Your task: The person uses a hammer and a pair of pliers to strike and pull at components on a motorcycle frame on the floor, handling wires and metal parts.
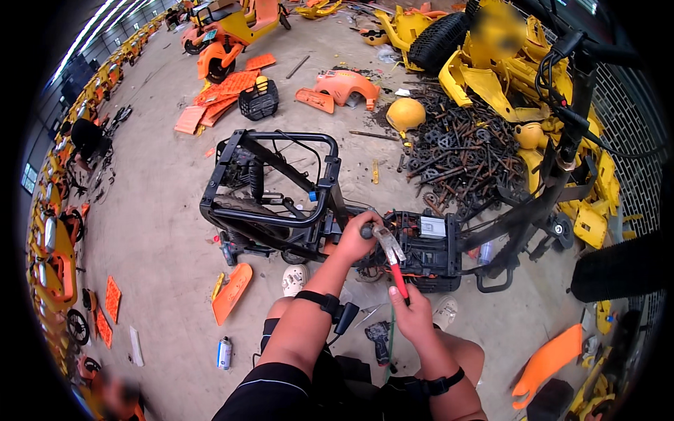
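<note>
A stripped black scooter frame (323, 203) lies across the floor in front of me, with a rear rack loop on its left and a boxy black middle section (421, 245) on its right. My right hand (413, 316) is closed round the red handle of a claw hammer (397, 272). The hammer's metal head is up beside my left hand (355, 240), over the middle of the frame. My left hand is closed round a tool with a dark, round end (366, 230); the rest of it is hidden, so its kind is unclear.
A heap of rusty metal parts (467, 151) lies beyond the frame, with yellow body panels (491, 84) behind it. A cordless drill (379, 340) and a spray can (224, 353) are near my legs. Orange panels (232, 295) lie about. Another person (88, 137) is at the far left.
</note>
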{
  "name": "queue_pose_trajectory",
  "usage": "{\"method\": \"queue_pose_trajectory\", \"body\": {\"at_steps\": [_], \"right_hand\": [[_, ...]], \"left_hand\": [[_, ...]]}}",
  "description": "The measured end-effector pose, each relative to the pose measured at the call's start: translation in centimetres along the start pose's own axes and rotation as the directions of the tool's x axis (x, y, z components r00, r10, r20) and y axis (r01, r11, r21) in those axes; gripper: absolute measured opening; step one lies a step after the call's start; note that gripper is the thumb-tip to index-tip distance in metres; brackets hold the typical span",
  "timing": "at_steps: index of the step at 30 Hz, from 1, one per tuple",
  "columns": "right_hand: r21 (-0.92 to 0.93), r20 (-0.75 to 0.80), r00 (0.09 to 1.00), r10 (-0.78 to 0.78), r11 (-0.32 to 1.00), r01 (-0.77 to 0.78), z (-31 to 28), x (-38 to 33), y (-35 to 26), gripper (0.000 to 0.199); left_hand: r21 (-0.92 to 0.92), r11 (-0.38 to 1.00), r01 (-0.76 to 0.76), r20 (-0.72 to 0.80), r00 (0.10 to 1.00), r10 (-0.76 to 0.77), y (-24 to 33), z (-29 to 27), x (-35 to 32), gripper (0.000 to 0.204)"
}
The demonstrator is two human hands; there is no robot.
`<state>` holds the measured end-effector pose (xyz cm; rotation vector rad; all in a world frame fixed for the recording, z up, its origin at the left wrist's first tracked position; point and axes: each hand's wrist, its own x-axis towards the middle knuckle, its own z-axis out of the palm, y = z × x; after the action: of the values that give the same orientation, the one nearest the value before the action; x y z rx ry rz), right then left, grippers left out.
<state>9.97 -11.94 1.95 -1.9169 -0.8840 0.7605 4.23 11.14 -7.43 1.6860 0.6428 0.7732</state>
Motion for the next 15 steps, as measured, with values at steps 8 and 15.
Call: {"method": "queue_pose_trajectory", "body": {"at_steps": [8, 15], "right_hand": [[-0.067, -0.022, 0.998, -0.067, 0.996, 0.065, 0.9, -0.6, -0.7, 0.043], [-0.062, -0.038, 0.998, -0.043, 0.997, 0.041, 1.0, -0.6, -2.0, 0.037]], "left_hand": [[-0.126, 0.986, 0.113, 0.101, 0.990, -0.101, -0.6, -0.2, 0.2, 0.020], [0.000, 1.000, -0.027, -0.006, 1.000, 0.027, -0.4, -0.4, 0.1, 0.011]]}}
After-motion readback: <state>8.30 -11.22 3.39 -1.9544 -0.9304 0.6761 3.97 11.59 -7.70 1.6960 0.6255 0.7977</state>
